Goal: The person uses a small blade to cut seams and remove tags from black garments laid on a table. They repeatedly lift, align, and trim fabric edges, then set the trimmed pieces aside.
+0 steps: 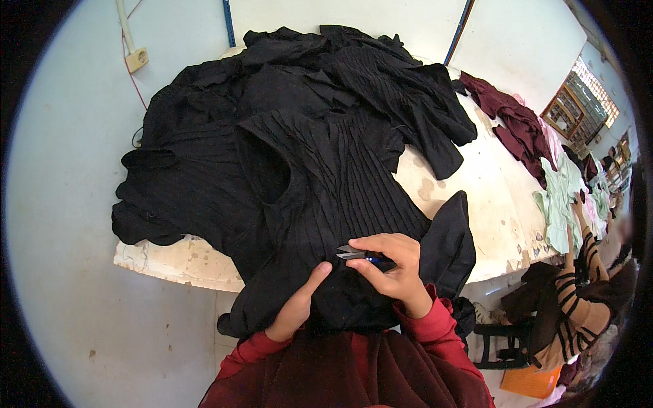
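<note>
A black pleated garment [340,170] is spread over the table edge toward me, its dark opening showing at the upper left. My left hand [299,302] holds the near part of this cloth, with the thumb on top and the fingers hidden beneath it. In my right hand [391,262] is a pair of small thread snips [352,253] with dark blue handles. Their pointed metal blades are slightly parted and face left, just over the cloth and close to my left thumb.
More black garments [286,75] lie heaped at the back of the pale, stained table [476,231]. Maroon clothing [517,132] and pale green clothing [559,197] lie farther right, where another person's arms [575,285] reach in. A dark chair [500,343] stands below the table's right side.
</note>
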Action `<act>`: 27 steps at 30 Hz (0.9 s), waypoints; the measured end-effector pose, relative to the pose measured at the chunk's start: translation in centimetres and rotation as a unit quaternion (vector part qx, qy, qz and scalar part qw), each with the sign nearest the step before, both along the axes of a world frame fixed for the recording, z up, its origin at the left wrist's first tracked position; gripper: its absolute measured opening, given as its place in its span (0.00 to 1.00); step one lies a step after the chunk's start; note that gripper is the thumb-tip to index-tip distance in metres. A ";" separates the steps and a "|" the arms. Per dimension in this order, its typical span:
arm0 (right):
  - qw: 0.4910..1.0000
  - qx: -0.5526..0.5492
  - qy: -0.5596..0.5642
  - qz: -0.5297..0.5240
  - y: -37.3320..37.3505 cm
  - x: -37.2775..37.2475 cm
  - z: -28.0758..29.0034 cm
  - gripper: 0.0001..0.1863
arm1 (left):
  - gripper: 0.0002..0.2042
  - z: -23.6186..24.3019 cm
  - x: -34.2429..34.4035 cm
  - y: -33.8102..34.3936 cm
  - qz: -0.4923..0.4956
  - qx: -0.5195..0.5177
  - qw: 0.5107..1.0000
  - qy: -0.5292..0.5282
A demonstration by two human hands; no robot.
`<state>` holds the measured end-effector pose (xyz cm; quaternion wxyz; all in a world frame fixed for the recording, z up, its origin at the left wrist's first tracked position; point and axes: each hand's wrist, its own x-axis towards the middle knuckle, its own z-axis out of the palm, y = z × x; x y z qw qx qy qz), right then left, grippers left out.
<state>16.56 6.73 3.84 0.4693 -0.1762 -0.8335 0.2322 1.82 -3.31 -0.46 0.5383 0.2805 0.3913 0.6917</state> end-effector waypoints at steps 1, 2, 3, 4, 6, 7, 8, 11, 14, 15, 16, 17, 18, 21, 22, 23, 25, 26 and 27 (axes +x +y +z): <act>1.000 0.007 -0.001 -0.001 0.0 0.0 0.0 0.12 | 0.15 -0.1 0.0 0.0 0.004 0.002 1.000 0.000; 1.000 0.003 0.000 -0.002 0.1 0.0 -0.1 0.12 | 0.15 -0.2 0.0 0.0 0.008 0.004 1.000 0.000; 1.000 0.000 0.001 -0.003 0.1 0.0 -0.3 0.12 | 0.15 -0.3 0.0 0.0 0.013 0.007 1.000 0.000; 1.000 -0.004 0.002 -0.004 0.1 0.0 -0.4 0.12 | 0.15 -0.2 0.0 0.0 0.009 0.009 1.000 -0.011; 0.999 -0.026 0.017 -0.018 0.1 -0.1 -0.4 0.12 | 0.15 0.0 0.0 0.0 0.000 0.015 0.999 -0.032; 0.999 -0.037 0.025 -0.025 0.0 -0.1 -0.4 0.12 | 0.15 0.2 0.1 0.0 0.001 0.016 0.999 -0.032; 0.999 -0.030 0.022 -0.018 0.0 0.0 -0.3 0.11 | 0.15 0.4 0.2 -0.1 0.001 0.018 0.999 -0.032; 1.000 -0.008 0.013 -0.003 -0.1 0.1 0.2 0.11 | 0.15 0.3 0.1 -0.2 -0.003 0.016 0.999 -0.042; 1.000 0.001 0.004 -0.003 0.0 -0.1 0.3 0.11 | 0.16 0.6 0.1 -0.2 -0.016 0.016 0.997 -0.072; 1.000 0.000 0.006 -0.001 0.1 -0.2 0.1 0.11 | 0.16 0.7 0.1 -0.2 -0.021 0.018 0.996 -0.084; 1.000 -0.001 0.008 0.000 0.1 -0.2 0.0 0.11 | 0.17 0.7 0.0 -0.3 -0.026 0.014 0.995 -0.092; 1.000 0.000 0.015 0.001 0.1 -0.2 -0.2 0.11 | 0.17 0.7 -0.1 -0.4 -0.031 0.010 0.995 -0.099; 1.000 0.001 0.022 0.001 0.2 -0.2 -0.3 0.11 | 0.17 0.7 -0.1 -0.4 -0.036 0.006 0.994 -0.107; 1.000 -0.012 0.023 0.002 0.0 -0.1 -0.2 0.12 | 0.17 0.7 -0.1 -0.4 -0.028 0.003 0.994 -0.107; 1.000 -0.019 0.021 0.002 0.0 0.0 -0.1 0.12 | 0.17 0.6 -0.2 -0.5 -0.031 0.003 0.994 -0.103; 1.000 -0.013 0.020 0.005 0.0 -0.1 -0.1 0.12 | 0.18 0.4 -0.3 -0.5 -0.034 0.003 0.995 -0.098; 1.000 0.000 0.018 0.010 -0.1 -0.1 0.0 0.13 | 0.17 0.5 -0.3 -0.5 -0.032 -0.004 0.995 -0.095; 1.000 -0.015 0.012 0.014 -0.1 -0.1 0.1 0.13 | 0.17 1.1 -0.1 -0.5 -0.025 -0.011 0.995 -0.097; 0.999 -0.030 0.005 0.017 -0.2 0.0 0.0 0.13 | 0.16 1.3 0.0 -0.5 -0.019 -0.018 0.995 -0.098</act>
